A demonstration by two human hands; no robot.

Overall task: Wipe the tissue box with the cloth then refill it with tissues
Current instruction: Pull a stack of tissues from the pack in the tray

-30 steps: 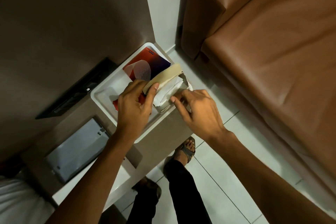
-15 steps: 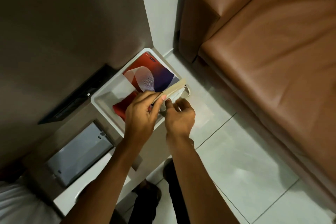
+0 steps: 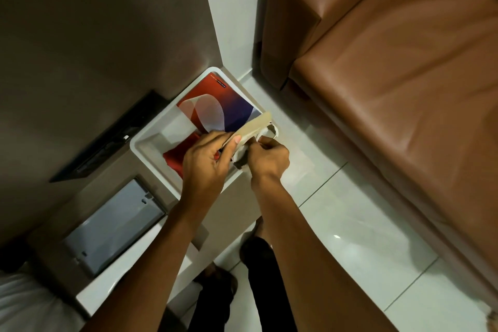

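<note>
A beige tissue box (image 3: 252, 125) sits at the right edge of a white tray (image 3: 151, 133), its top tilted up. My left hand (image 3: 207, 162) grips the box's near side, thumb pressed on its beige top. My right hand (image 3: 269, 160) is closed on white tissues (image 3: 262, 133) at the box's open end, pushing them in. A red cloth (image 3: 179, 158) lies in the tray under my left hand, partly hidden by it.
A red and blue booklet (image 3: 215, 108) lies at the tray's far end. The tray rests on a brown side table (image 3: 234, 213) with a grey panel (image 3: 113, 226) to the left. A brown sofa (image 3: 390, 75) stands to the right, with white tiled floor (image 3: 350, 237) between.
My right hand moved left from the box's outer side to its open end and closed on the tissues. The tissues that stuck out went mostly inside. My left hand stayed on the box.
</note>
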